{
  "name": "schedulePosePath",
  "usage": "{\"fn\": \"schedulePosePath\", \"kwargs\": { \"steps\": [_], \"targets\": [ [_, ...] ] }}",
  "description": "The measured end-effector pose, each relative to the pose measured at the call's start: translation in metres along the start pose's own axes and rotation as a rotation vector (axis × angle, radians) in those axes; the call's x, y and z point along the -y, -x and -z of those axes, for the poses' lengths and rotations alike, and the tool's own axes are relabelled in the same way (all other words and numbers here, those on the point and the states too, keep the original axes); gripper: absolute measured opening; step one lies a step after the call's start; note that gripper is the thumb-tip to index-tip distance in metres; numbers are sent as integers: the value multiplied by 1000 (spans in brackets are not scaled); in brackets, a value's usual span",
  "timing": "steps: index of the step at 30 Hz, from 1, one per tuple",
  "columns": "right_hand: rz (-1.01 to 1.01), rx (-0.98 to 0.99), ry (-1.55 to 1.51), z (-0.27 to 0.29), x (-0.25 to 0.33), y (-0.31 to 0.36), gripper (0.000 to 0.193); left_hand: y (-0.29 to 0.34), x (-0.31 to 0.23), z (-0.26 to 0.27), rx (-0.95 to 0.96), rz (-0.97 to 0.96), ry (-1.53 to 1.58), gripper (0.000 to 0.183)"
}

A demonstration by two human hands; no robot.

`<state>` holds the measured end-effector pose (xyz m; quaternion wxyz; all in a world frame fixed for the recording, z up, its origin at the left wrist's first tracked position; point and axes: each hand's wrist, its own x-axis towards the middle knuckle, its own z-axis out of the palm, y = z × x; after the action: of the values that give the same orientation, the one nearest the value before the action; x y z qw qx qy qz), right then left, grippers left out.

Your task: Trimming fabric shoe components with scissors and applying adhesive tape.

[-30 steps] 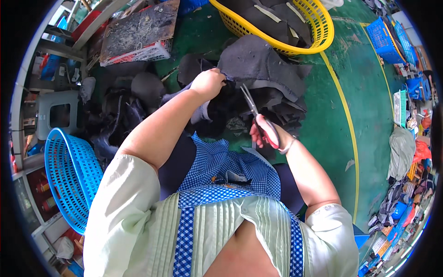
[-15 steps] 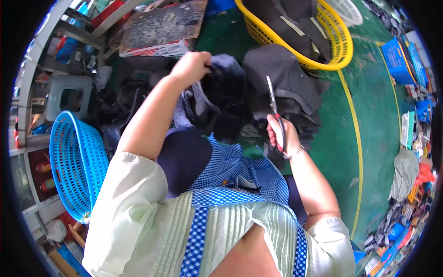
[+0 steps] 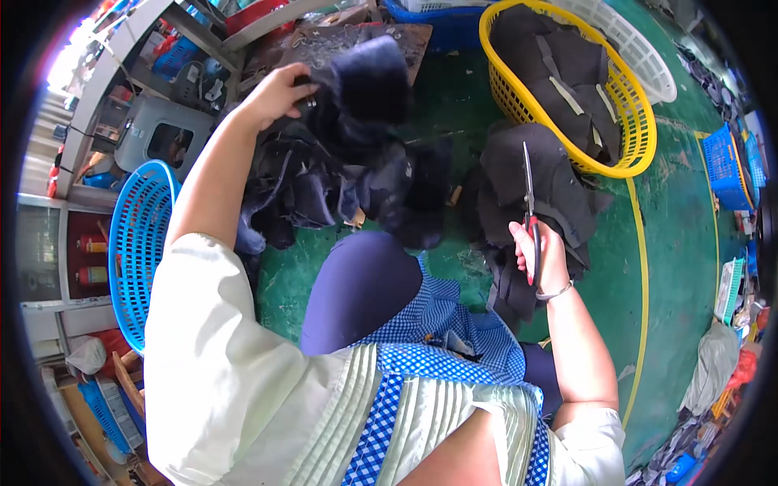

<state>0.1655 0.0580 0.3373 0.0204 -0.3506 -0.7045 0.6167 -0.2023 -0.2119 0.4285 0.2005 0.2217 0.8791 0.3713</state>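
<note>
My left hand (image 3: 282,97) is closed on a dark, plush-looking fabric piece (image 3: 369,81), blurred by motion and held up at the far left. Beneath it a loose heap of dark fabric pieces (image 3: 304,194) lies on the green floor, beyond my knee. In my right hand (image 3: 548,257) is a pair of scissors (image 3: 529,182) with red and black handles, its blades together and pointing away from me. Just beyond the scissors lies a stack of dark grey fabric pieces (image 3: 559,190), apart from the heap.
A yellow basket (image 3: 640,166) holding dark grey fabric stands at the far right, with a white basket (image 3: 660,77) behind it. On the left are a blue basket (image 3: 130,243) and a grey stool (image 3: 146,134). A worn board (image 3: 417,49) lies at the back.
My left hand has swung left and away from me, carrying the fabric piece over the heap from in front of my knees. My right hand still holds the scissors. The whole view has shifted.
</note>
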Motion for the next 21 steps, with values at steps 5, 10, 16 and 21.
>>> {"fn": "schedulePosePath", "kwargs": {
  "steps": [5, 10, 16, 21],
  "targets": [
    [54, -47, 73, 9, 24, 0, 36, -8, -26, 25, -260, -352, -578, 23],
    [281, -76, 0, -6, 60, -11, 34, 22, -101, -1, 13, -443, -360, 19],
    [840, -193, 185, -38, 131, -20, 71, 64, -170, -45, 509, -778, -231, 19],
    [556, -227, -475, -35, 147, -44, 72, 41, -180, -76, -258, -787, 70, 25]
  ]
}}
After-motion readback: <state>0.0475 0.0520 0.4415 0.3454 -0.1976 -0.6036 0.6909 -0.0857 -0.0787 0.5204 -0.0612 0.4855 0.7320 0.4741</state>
